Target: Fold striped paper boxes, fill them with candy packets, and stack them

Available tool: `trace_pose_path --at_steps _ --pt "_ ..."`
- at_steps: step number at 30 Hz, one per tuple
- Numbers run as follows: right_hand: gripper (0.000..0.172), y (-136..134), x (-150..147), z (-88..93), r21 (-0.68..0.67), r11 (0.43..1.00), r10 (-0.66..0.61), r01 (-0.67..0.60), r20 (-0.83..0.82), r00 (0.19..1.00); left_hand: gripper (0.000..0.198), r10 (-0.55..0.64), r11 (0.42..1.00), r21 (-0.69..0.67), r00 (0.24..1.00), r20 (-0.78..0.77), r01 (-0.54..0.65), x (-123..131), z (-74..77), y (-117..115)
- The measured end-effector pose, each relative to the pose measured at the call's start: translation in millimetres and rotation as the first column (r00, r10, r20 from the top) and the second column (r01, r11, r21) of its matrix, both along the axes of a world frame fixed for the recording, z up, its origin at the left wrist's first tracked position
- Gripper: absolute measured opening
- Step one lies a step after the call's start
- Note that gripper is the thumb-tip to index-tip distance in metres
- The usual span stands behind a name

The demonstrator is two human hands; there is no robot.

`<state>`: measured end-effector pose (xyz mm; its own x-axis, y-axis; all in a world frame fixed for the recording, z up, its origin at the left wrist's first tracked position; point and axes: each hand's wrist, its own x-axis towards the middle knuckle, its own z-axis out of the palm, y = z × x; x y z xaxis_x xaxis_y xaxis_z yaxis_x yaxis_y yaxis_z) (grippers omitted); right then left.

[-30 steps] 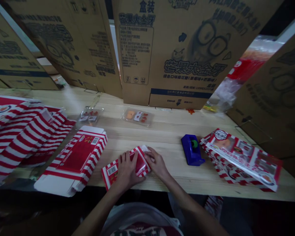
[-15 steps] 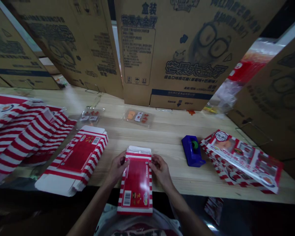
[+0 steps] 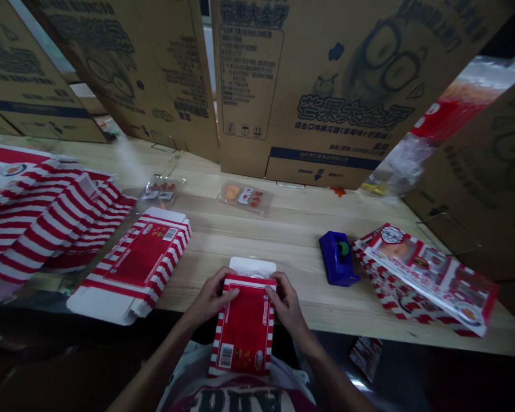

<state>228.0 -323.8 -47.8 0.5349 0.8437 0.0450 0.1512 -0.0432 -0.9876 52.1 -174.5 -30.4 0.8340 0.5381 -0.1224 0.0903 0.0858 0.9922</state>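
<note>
In my head view, my left hand [image 3: 212, 296] and right hand [image 3: 286, 303] clasp opposite sides of a red-and-white striped carton [image 3: 244, 326], holding it over the front edge of the wooden table [image 3: 257, 240]. A flattened carton [image 3: 139, 263] lies left of it, a blue tape dispenser [image 3: 338, 258] right.

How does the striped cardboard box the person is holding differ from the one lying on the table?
The held red-and-white striped carton sits in the left hand and right hand, out past the table edge; the lying striped carton rests untouched on the pale wooden table. The held carton shows one white end flap; the lying carton shows white flaps at both ends. Both have a red panel, striped borders and a barcode.
</note>
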Motion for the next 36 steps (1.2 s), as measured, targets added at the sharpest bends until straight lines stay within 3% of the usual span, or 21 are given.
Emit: trace_pose_path --at_steps 2,7,12,14,16,19,21,24,30,36 --pt "0.011 1 3 4.6 -0.003 1.000 0.002 -0.002 0.043 0.999 0.024 0.019 0.997 0.069 1.000 0.004 -0.019 6 1.5 -2" --pt "0.022 8 4 6.1 0.127 0.991 -0.062 0.047 0.115 0.991 0.025 0.206 0.969 0.130 0.977 0.053 -0.211 17 -4.5 -3" --pt "0.013 15 -6 11.5 0.116 0.975 -0.187 0.190 -0.033 0.982 0.020 0.379 0.925 -0.073 0.920 0.098 -0.374 21 -8.1 -3" --pt "0.017 17 -9 19.5 0.104 0.985 -0.139 0.140 -0.017 0.990 0.021 0.435 0.896 -0.143 0.896 0.088 -0.421 18 -8.7 -1" --pt "0.014 17 -10 27.4 0.101 0.995 -0.029 0.025 0.042 0.999 0.029 0.397 0.913 -0.144 0.913 0.097 -0.382 12 -9.5 5" --pt "0.012 18 -5 31.8 0.099 0.994 0.043 -0.046 0.038 0.998 0.024 0.176 0.981 0.069 0.980 0.095 -0.183 2 -9.5 17" --pt "0.017 20 -1 30.0 0.070 0.997 0.042 -0.039 -0.036 0.998 0.021 0.071 0.970 0.229 0.996 0.062 -0.084 -2 -7.0 25" --pt "0.018 24 5 27.7 -0.001 0.997 0.080 -0.081 -0.138 0.987 0.020 0.043 0.938 0.345 0.999 0.011 -0.044 -3 0.6 31" --pt "0.013 35 17 42.3 -0.143 0.984 0.104 -0.108 -0.035 0.994 0.017 0.023 0.913 0.408 0.997 -0.071 0.008 4 19.8 41" --pt "0.013 45 28 52.0 -0.202 0.967 0.170 -0.159 0.039 0.985 0.019 -0.065 0.949 0.293 0.982 -0.176 0.115 10 36.1 56"
